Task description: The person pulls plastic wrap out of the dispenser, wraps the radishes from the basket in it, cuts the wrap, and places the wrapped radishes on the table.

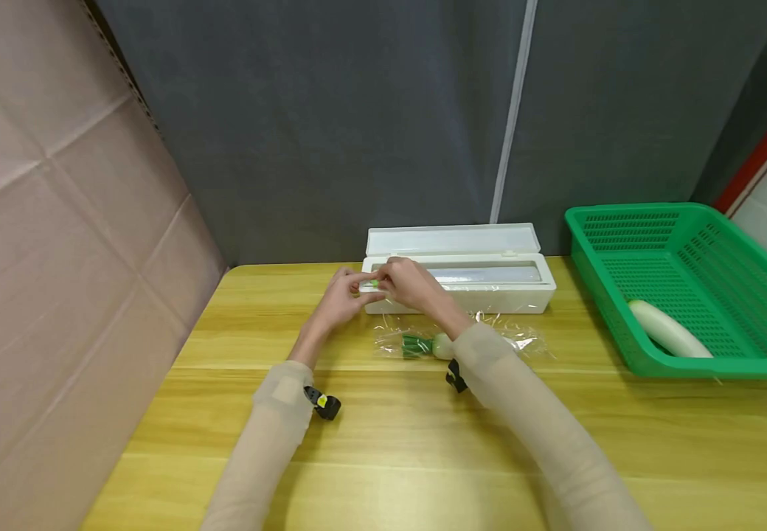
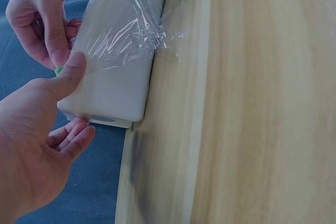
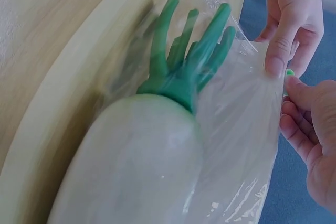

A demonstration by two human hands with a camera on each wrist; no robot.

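Note:
A white cling film dispenser (image 1: pixel 463 299) stands at the back of the table with its lid raised and a film roll inside. My left hand (image 1: pixel 344 299) holds the dispenser's left end, thumb against its edge. Close beside it, my right hand (image 1: pixel 410 284) pinches the small green slide cutter (image 3: pixel 289 72) at the same end, fingers curled. Clear cling film (image 2: pixel 118 43) drapes down the dispenser's front onto the table. On the table in front lies a white radish (image 3: pixel 136 156) with a cut green top (image 3: pixel 181 72), under or within the film; the right forearm partly hides it.
To the right stands a green plastic basket (image 1: pixel 636 324) with another white radish (image 1: pixel 669 330) in it. The wooden table (image 1: pixel 383 442) meets a dark grey curtain (image 1: pixel 330 133) behind the dispenser. A pale padded wall (image 1: pixel 58 258) runs along the left.

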